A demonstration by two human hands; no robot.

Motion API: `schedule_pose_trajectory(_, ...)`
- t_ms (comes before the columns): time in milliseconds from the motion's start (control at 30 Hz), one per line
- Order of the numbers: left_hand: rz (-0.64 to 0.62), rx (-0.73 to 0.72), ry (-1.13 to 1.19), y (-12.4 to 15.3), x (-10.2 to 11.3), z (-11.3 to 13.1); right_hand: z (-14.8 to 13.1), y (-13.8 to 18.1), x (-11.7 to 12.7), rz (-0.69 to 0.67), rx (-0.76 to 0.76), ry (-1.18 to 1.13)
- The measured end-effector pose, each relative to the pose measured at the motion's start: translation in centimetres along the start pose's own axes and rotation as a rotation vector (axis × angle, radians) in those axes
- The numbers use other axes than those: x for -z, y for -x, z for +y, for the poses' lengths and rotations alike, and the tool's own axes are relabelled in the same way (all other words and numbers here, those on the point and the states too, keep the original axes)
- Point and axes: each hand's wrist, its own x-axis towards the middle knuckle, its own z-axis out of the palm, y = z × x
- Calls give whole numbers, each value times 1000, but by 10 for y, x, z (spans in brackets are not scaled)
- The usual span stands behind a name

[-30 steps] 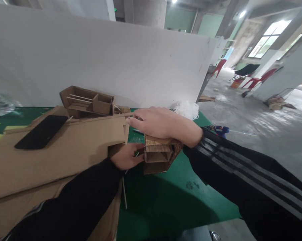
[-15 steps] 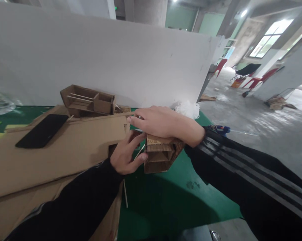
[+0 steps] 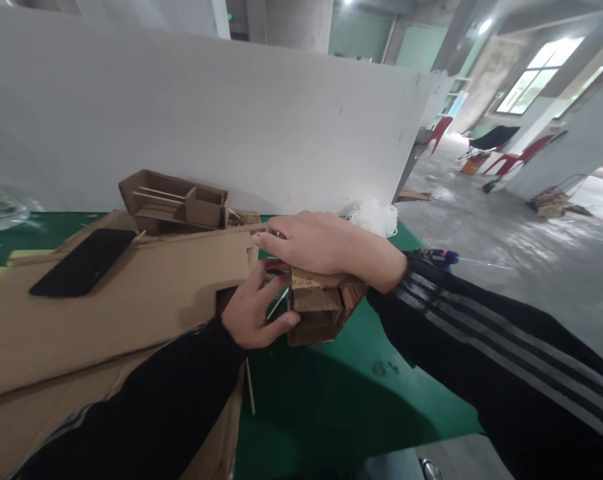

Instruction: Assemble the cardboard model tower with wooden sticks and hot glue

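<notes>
A small open-fronted cardboard box [image 3: 326, 327] stands on the green table in front of me, an inner cardboard piece [image 3: 317, 299] showing across its opening. My right hand [image 3: 326, 243] lies over the box top and grips it; its fingertips are out of sight on the far side. At the left wall, my left hand [image 3: 254, 307] holds the box edge, its thumb at the front opening and its fingers higher up, partly hidden under the right hand. A thin stick [image 3: 278, 303] shows between the left thumb and fingers.
Flat cardboard sheets [image 3: 181, 280] cover the left of the green table [image 3: 301, 413], with a black phone [image 3: 84, 262] on them. Behind stands another cardboard box [image 3: 174, 200] with sticks across it. White stringy material [image 3: 374, 219] lies by the white partition [image 3: 206, 120].
The inner cardboard piece has shifted upward, leaving a taller gap beneath it. My left thumb has moved slightly right and down; my right hand stays in place.
</notes>
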Motion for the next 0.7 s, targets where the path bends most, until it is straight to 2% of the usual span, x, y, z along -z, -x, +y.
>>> schedule_pose_trajectory(67, -19, -13, -15, 0, 0, -1, -2, -1, 3, -28, -13, -19)
schedule_pose_trajectory(233, -78, -23, -59, -1, 0, -3, -4, -4, 6, -44, -168, -184)
schedule_pose_trajectory(367, -127, -32, -135, -2, 0, -3, -3, -5, 4, -25, -149, -203)
schedule_pose_trajectory(533, -188, -29, -219, -1, -2, -2, -3, -4, 4, -24, -230, -247)
schedule_pose_trajectory(700, -239, 2, -252, 0, -3, -1, -5, -4, 5, -30, -245, -270)
